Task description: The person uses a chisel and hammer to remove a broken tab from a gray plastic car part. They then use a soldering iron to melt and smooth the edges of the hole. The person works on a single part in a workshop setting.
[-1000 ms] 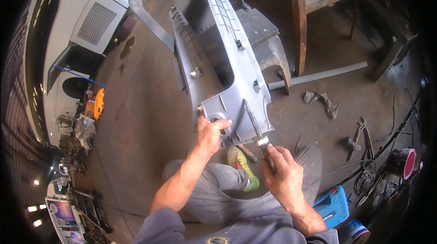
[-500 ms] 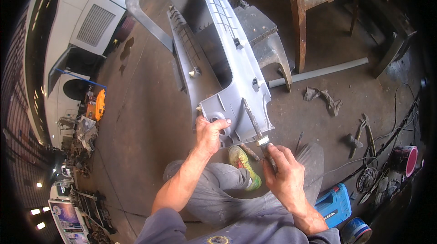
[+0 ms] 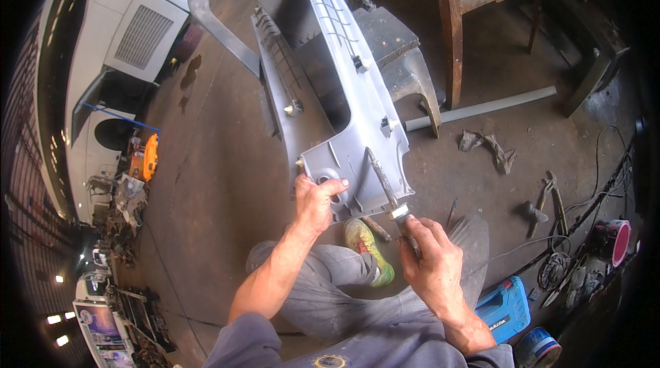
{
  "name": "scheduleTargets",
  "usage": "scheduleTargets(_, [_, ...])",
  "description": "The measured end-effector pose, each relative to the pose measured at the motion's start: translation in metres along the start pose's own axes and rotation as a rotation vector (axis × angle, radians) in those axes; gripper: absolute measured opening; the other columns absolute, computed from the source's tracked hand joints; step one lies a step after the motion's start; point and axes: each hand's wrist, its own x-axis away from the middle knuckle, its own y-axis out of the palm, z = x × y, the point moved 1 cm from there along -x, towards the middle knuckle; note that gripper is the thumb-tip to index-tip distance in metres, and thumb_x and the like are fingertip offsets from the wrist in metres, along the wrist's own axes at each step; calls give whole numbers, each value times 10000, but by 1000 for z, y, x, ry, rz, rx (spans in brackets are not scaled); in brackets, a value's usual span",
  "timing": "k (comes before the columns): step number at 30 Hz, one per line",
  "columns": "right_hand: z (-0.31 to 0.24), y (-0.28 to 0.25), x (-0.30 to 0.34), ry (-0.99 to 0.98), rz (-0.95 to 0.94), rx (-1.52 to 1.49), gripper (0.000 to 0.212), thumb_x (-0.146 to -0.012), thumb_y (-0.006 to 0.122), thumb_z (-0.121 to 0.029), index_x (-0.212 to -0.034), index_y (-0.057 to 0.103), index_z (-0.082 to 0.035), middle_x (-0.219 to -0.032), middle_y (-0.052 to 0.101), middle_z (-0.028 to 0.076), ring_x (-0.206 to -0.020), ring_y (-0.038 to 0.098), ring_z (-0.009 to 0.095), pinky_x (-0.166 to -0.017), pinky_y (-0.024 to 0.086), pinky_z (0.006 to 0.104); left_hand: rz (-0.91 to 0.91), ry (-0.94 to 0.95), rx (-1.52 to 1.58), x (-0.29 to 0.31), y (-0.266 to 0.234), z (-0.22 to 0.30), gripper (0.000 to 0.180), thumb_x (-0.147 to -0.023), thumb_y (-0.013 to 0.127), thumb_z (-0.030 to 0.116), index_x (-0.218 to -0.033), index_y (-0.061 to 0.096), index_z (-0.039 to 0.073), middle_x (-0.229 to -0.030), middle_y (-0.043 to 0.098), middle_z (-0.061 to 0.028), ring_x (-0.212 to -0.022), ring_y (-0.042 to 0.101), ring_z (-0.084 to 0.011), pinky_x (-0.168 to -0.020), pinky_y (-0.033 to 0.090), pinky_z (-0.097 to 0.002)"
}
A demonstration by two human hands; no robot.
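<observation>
A large light-grey plastic trim panel (image 3: pixel 375 110), with ribs and several clips, stretches away from me over my lap. My left hand (image 3: pixel 316 204) grips its near left corner, the thumb lying over an oval opening. In my right hand (image 3: pixel 433 258) is a soldering iron (image 3: pixel 385 179) with a dark handle, a pale collar and a long scorched metal shaft. The iron's tip rests on or just above the panel's inner face, near a thin dark line; contact is hard to tell. The fingers of my left hand under the panel are hidden.
Beyond the panel stands a grey plastic chair (image 3: pixel 405 59). A rusty metal frame (image 3: pixel 450 38) and a grey pipe (image 3: pixel 481 109) are at the far right. Pliers (image 3: pixel 543 203), a paint tin (image 3: pixel 612 242) and a blue case (image 3: pixel 507 313) lie rightward. A white vehicle (image 3: pixel 103 38) stands left.
Almost nothing differs. My right hand and the iron's handle have shifted very slightly to the right; the left hand and the panel stay put.
</observation>
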Motion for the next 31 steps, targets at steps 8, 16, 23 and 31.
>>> scheduleTargets(8, [2, 0, 0, 4, -6, -5, 365, -751, 732, -32, -1104, 640, -29, -1028, 658, 141, -815, 683, 318, -664, 561, 369, 15, -4, -8, 1, 3, 3, 186, -692, 684, -17, -861, 670, 59, -750, 657, 1, -621, 581, -82, -533, 422, -223])
scheduleTargets(16, [3, 1, 1, 8, -4, -25, 357, -754, 730, -29, -1100, 642, -23, -1028, 658, 144, -817, 683, 318, -663, 560, 369, 16, 5, 11, 1, 2, 1, 193, -690, 684, -22, -862, 663, 62, -748, 653, 2, -619, 582, -83, -534, 426, -222])
scheduleTargets(23, [4, 2, 0, 12, 2, -35, 353, -753, 730, -33, -1096, 643, -25, -1025, 659, 139, -797, 681, 320, -654, 557, 371, 12, 2, 6, 1, 2, 1, 210, -691, 683, -33, -881, 660, 54, -760, 656, -4, -624, 589, -94, -538, 432, -226])
scheduleTargets(31, [-1, 5, 3, 29, 24, -49, 382, -739, 743, -54, -1108, 643, -46, -1020, 655, 143, -795, 679, 321, -637, 553, 378, -15, -20, 53, -1, -2, 2, 450, -685, 664, -76, -1124, 604, 7, -949, 676, -64, -843, 652, -170, -758, 531, -283])
